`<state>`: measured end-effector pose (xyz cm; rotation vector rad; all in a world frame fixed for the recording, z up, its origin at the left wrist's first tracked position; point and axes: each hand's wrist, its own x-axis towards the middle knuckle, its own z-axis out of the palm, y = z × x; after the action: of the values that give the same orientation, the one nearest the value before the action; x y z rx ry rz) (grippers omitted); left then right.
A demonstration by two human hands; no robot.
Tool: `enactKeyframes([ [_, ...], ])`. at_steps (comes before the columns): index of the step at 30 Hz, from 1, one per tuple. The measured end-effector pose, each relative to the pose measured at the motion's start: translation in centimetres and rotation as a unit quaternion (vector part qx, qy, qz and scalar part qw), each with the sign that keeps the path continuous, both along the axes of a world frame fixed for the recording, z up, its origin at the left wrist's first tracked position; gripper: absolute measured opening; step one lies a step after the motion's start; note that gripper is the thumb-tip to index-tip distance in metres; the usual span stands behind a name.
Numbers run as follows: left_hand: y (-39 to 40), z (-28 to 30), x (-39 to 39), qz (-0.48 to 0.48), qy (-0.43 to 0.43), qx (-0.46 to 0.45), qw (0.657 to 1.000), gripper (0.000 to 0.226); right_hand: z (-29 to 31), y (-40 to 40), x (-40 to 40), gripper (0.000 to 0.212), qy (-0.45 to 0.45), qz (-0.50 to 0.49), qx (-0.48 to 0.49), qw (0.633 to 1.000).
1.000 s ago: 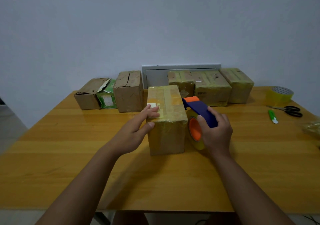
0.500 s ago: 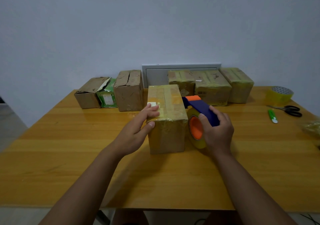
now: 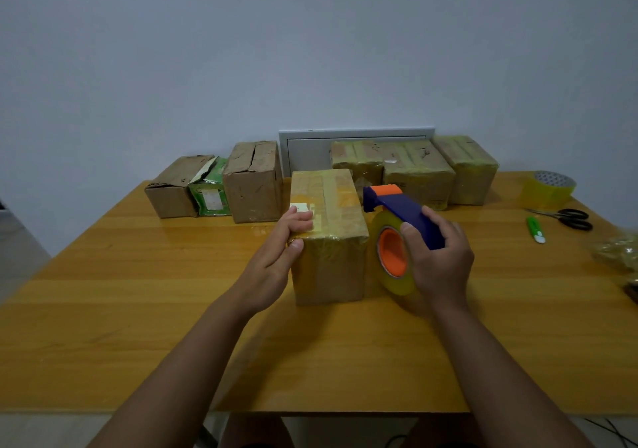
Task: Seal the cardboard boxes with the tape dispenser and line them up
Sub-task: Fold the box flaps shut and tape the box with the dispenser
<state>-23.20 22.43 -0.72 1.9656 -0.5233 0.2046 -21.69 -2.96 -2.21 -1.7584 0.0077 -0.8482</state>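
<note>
wooden table (image 3: 138,326) | boxes (image 3: 328,240) | tape roll (image 3: 549,190) | scissors (image 3: 569,218)

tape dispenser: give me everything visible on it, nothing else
The tape dispenser is a handheld one, plastic by its look: dark blue handle and frame, orange head at its far end, orange hub carrying a roll of clear yellowish tape. It stands on edge, the roll low near the table, the hub face turned toward the box in front close beside it; contact between the two cannot be told. The right hand grips the handle from above, fingers curled round it.
</note>
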Motion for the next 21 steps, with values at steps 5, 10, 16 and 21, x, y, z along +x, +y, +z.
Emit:
enactKeyframes([
  [5, -1.3, 0.0, -0.1, 0.046, 0.000, -0.056, 0.997, 0.035, 0.4, 0.2, -0.6, 0.065, -0.009, 0.014, 0.012, 1.000],
  [10, -2.0, -0.5, -0.1, 0.077, -0.008, -0.067, 0.995, 0.037, 0.4, 1.0, -0.9, 0.062, -0.007, 0.012, 0.027, 1.000],
  [16, -1.4, -0.5, 0.3, 0.113, -0.110, 0.031, 0.987, 0.034, 0.3, 1.3, -0.8, 0.049, -0.002, 0.000, 0.033, 0.999],
  [21, -1.4, -0.2, 0.3, 0.116, -0.132, 0.043, 0.984, 0.035, 0.2, 1.6, -0.7, 0.050, -0.004, 0.000, 0.037, 0.999],
])
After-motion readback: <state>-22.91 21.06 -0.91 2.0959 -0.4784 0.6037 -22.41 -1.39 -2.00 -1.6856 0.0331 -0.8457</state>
